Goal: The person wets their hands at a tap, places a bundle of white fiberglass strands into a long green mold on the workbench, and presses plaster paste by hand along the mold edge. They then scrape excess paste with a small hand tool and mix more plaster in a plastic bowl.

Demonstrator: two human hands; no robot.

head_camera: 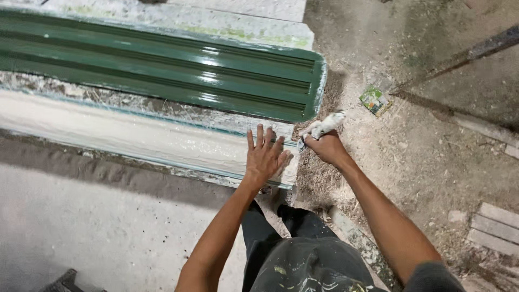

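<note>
Right hand (pixel 326 146) grips brush (pixel 324 127), pointing up-right.

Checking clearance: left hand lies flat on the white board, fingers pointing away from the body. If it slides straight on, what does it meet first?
Past the left hand, the rest of the white board, then a rough paint-flecked strip, then probably the glossy green ribbed panel. Depth unclear.
</note>
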